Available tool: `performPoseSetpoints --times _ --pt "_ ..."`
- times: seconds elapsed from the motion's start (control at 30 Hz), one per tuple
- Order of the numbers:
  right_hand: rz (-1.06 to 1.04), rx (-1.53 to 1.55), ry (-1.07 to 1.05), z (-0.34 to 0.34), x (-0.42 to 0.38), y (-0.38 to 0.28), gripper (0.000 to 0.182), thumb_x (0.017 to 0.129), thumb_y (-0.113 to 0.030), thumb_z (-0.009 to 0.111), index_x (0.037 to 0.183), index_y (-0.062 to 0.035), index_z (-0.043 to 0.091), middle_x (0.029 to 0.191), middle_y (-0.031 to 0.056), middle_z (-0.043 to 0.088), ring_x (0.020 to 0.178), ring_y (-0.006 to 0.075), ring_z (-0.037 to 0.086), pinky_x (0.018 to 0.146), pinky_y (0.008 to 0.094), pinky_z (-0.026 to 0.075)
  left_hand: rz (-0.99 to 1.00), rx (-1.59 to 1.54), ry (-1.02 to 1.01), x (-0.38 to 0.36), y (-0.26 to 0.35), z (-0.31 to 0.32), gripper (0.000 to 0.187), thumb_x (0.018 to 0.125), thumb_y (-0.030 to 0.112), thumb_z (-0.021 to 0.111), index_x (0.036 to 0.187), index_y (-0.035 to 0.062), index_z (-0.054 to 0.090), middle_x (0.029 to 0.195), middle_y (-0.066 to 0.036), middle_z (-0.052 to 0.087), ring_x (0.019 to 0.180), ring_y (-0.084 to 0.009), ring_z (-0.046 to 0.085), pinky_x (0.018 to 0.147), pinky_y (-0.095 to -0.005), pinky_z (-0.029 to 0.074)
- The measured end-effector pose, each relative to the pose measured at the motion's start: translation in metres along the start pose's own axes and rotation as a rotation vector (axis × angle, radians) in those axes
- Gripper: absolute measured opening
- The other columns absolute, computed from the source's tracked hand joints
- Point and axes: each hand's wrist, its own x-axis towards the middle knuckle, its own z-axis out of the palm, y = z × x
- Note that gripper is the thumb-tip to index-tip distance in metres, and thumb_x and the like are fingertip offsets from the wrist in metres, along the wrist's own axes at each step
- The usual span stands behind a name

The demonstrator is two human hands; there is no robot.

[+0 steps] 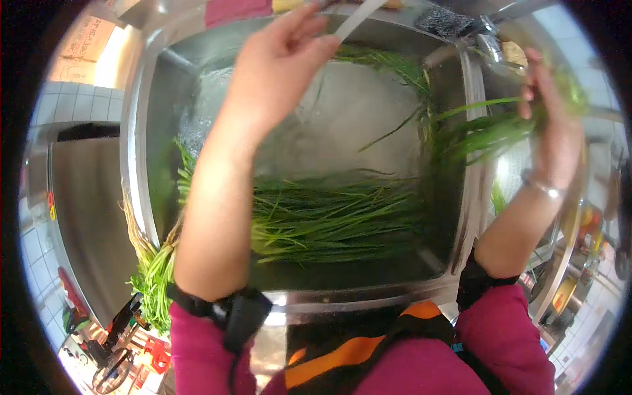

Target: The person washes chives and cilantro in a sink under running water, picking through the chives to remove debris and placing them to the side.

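My left hand (283,62) is over the far side of a steel sink (368,294), fingers curled and thumb at the lower end of a pale tube (361,18). My right hand (552,108), blurred by motion, grips a bunch of long green chives (484,135) beyond the sink's right rim, their leaves trailing left over it. In the cloudy water (355,99) more chives (336,220) lie in a thick layer along the near side, and loose strands (388,60) float at the far right.
Greens with pale roots (155,280) hang over the sink's left rim. A steel surface (92,224) is farther left. Behind the sink's right corner sit a dark mesh scrubber (444,22) and a metal tap fitting (488,43). Pans and bowls (567,296) are at far right.
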Motion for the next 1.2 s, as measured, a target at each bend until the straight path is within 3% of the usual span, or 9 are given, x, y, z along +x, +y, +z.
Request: performPoseSetpoints --times 0.27,0.33,0.4,0.43,0.63,0.73,0.8,1.0,1.2 --pt "-0.264 0.036 -0.081 0.045 -0.032 -0.019 0.018 0.073 -0.008 0.051 0.089 -0.0005 0.055 0.085 0.0066 0.053 0.069 0.0114 0.049 0.060 0.0213 0.039 -0.136 0.978 -0.369 -0.104 -0.061 0.072 0.064 0.075 0.035 0.050 0.121 -0.0001 0.022 0.124 -0.021 0.024 0.113 -0.0328 0.027 0.094 -0.0309 0.025" --pt "-0.388 -0.251 -0.246 0.071 -0.045 -0.021 0.015 0.069 -0.008 0.054 0.083 -0.0047 0.057 0.078 0.0066 0.054 0.067 0.0156 0.050 0.061 0.0231 0.040 -0.185 0.988 -0.635 -0.132 -0.066 0.075 0.071 0.072 0.053 0.041 0.124 0.0081 0.023 0.127 -0.017 0.021 0.115 -0.0376 0.022 0.085 -0.0571 0.020" --pt "-0.779 0.055 -0.565 0.104 -0.049 0.004 0.015 0.068 -0.008 0.055 0.083 -0.0057 0.058 0.073 0.0044 0.052 0.062 0.0178 0.047 0.056 0.0273 0.037 -0.365 0.291 -0.629 -0.158 -0.096 0.073 0.068 0.072 0.056 0.036 0.124 0.0133 0.025 0.129 -0.014 0.019 0.116 -0.0385 0.019 0.087 -0.0561 0.018" --pt "-0.641 0.199 -0.752 0.119 -0.059 0.005 0.019 0.066 -0.003 0.055 0.085 -0.0066 0.057 0.077 0.0047 0.052 0.067 0.0197 0.048 0.058 0.0292 0.038 -0.342 0.811 -0.776 -0.147 -0.055 0.063 0.067 0.073 0.059 0.031 0.124 0.0144 0.026 0.129 -0.012 0.020 0.117 -0.0372 0.019 0.088 -0.0558 0.016" --pt "-0.286 -0.182 -1.063 0.186 -0.106 0.158 0.023 0.065 -0.009 0.054 0.088 -0.0089 0.055 0.083 0.0110 0.054 0.077 0.0265 0.052 0.066 0.0354 0.041 -0.600 0.776 -1.107 -0.151 -0.093 0.051 0.060 0.073 0.054 0.038 0.106 0.0055 0.048 0.107 -0.017 0.047 0.098 -0.0319 0.045 0.086 -0.0399 0.032" --pt "0.257 -0.715 -1.111 0.191 -0.107 0.174 0.020 0.069 -0.017 0.054 0.087 -0.0081 0.056 0.078 0.0138 0.055 0.072 0.0296 0.054 0.062 0.0369 0.042 -0.477 0.614 -1.003 -0.147 -0.090 0.032 0.055 0.072 0.049 0.043 0.103 0.0042 0.050 0.100 -0.018 0.051 0.093 -0.0320 0.048 0.081 -0.0382 0.036" --pt "0.028 -0.638 -0.936 0.190 -0.106 0.122 0.022 0.072 -0.023 0.054 0.085 -0.0061 0.056 0.073 0.0148 0.056 0.068 0.0315 0.054 0.060 0.0380 0.043 -0.351 0.478 -0.635 -0.157 -0.101 0.026 0.037 0.071 0.036 0.049 0.088 0.0038 0.056 0.090 -0.019 0.054 0.084 -0.0329 0.051 0.074 -0.0378 0.040" --pt "0.129 0.470 -0.883 0.185 -0.074 0.002 0.021 0.078 -0.019 0.051 0.091 -0.0028 0.054 0.074 0.0065 0.057 0.068 0.0121 0.053 0.064 0.0248 0.043 -0.440 -0.087 0.279 -0.167 -0.074 -0.029 0.028 0.069 0.002 0.045 0.095 0.0023 0.054 0.086 -0.013 0.058 0.077 -0.0181 0.056 0.071 -0.0264 0.041" --pt "0.498 0.106 -0.525 0.186 -0.103 0.188 0.026 0.076 -0.025 0.053 0.091 -0.0027 0.054 0.075 0.0082 0.057 0.066 0.0163 0.054 0.062 0.0277 0.043 -0.564 0.179 -0.022 -0.176 -0.031 -0.054 0.027 0.071 0.001 0.042 0.095 0.0003 0.054 0.089 -0.012 0.058 0.083 -0.0164 0.055 0.075 -0.0257 0.041"
